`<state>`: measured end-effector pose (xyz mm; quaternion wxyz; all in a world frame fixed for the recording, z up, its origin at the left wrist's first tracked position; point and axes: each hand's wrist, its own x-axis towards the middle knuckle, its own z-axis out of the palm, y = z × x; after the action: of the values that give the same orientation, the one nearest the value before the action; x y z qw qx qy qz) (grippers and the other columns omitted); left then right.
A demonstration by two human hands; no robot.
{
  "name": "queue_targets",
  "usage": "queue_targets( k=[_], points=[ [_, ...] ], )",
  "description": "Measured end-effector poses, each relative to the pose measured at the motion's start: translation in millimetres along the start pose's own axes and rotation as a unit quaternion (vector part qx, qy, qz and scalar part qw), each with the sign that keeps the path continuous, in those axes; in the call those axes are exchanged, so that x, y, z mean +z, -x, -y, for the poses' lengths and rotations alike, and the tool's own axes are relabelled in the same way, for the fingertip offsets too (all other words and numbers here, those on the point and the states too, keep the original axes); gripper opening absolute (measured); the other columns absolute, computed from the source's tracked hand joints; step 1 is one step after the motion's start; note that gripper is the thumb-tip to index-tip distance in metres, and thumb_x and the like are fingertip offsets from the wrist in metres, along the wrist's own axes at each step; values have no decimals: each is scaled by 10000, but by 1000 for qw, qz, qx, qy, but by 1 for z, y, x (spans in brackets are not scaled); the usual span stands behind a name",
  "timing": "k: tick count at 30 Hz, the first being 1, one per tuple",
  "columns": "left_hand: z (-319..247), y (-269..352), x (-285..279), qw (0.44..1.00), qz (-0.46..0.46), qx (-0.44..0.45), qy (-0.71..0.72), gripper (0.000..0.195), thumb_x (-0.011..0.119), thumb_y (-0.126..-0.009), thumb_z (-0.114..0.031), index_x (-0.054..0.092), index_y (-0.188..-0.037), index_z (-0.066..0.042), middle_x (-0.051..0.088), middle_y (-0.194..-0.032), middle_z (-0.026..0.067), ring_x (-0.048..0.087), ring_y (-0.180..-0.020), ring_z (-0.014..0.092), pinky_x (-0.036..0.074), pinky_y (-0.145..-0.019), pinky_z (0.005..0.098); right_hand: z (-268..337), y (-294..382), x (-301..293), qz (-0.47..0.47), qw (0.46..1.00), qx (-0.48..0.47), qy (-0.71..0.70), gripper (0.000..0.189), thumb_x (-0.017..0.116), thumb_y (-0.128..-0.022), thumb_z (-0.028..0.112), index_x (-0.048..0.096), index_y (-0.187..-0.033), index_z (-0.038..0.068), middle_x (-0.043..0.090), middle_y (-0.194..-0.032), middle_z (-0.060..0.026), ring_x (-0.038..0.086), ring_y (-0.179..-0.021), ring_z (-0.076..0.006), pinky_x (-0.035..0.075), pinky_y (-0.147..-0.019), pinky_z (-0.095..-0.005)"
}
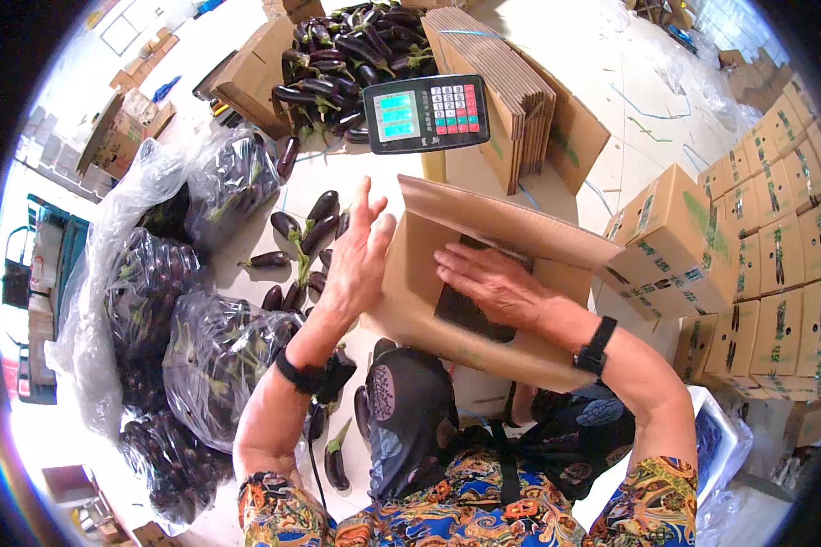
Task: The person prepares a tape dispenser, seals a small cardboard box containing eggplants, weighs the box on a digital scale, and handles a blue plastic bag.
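An opened cardboard box (417, 253) stands before me, flaps raised, with a dark surface (462, 304) showing through its bottom. My left hand (359, 256) is upright at the box's left side, fingers spread and holding nothing; whether it touches the cardboard is unclear. Over the box's opening is my right hand (489, 280), flat with extended fingers and nothing in its grip. Beyond the box, a weighing scale's display and keypad unit (424, 113) is lit. Loose eggplants (321, 229) lie on the floor to the left of my left hand.
Plastic bags of eggplants (229, 362) line the left side. A large eggplant heap (356, 55) lies at the back, beside folded cardboard boxes (499, 102). Taped cartons (773, 253) are stacked at right, with one carton (684, 246) nearer. A white foam container (715, 437) sits at lower right.
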<state>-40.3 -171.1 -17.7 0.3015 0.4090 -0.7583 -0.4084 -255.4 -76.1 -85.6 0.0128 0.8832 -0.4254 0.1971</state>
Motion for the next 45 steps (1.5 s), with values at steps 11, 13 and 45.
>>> queue_targets(
  k=[11,13,45],
  points=[
    [80,-16,25,993,-92,-64,-34,585,313,-997,-418,301,-1405,2,622,-998,321,622,-965,405,456,-866,440,16,35,-101,57,952,300,31,561,649,-778,529,572,-1099,75,633,-1020,-188,619,-949,-340,474,-779,-457],
    [66,-13,29,949,-81,-179,248,572,338,-997,-404,321,-1397,4,621,-1148,199,606,-1047,273,444,-938,356,36,61,-64,36,970,201,135,740,557,-793,627,499,-1301,92,479,-1323,-234,461,-1225,-382,372,-952,-491],
    [55,-23,8,996,40,-76,-23,229,469,-982,-188,565,-1086,-8,598,-954,52,556,-902,139,437,-831,245,-114,251,-15,107,797,555,-214,395,703,-750,325,641,-1014,38,667,-927,-182,641,-898,-335,513,-800,-394]
  ],
)
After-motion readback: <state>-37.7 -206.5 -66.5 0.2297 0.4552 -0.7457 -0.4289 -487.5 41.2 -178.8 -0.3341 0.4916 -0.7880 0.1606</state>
